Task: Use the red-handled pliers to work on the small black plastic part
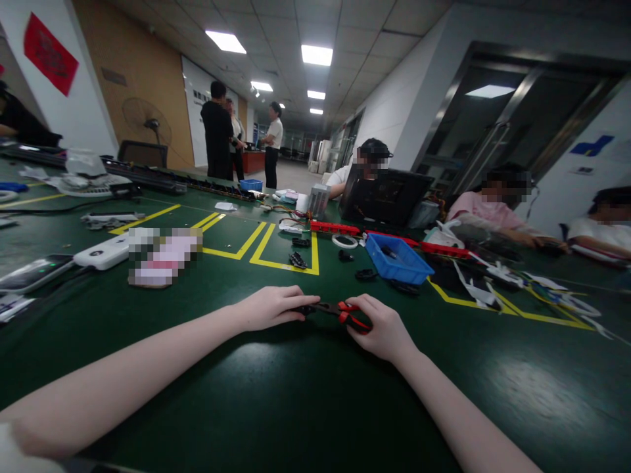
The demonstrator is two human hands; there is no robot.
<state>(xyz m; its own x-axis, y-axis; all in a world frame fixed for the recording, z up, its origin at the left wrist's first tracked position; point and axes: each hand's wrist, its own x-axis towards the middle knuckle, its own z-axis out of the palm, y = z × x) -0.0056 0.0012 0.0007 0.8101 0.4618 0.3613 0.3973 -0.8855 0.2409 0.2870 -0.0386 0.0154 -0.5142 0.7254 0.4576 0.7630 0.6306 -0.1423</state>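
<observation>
Red and black pliers [348, 314] are held in my right hand [382, 324], whose fingers wrap round the handles. The jaws point left and meet a small black part [306, 309]. That part is pinched between the fingers of my left hand [276, 307]; its exact shape is too small to make out. Both hands are just above the green table [276, 407], near its middle. Beyond them, small black pieces [298, 260] lie by a yellow tape outline.
A blue tray [398, 257] stands beyond my right hand, with a white ring [344, 241] and red strips [335, 228] near it. At left lie a white power strip [106, 251] and a pink phone-like item [165, 257]. People sit across the table.
</observation>
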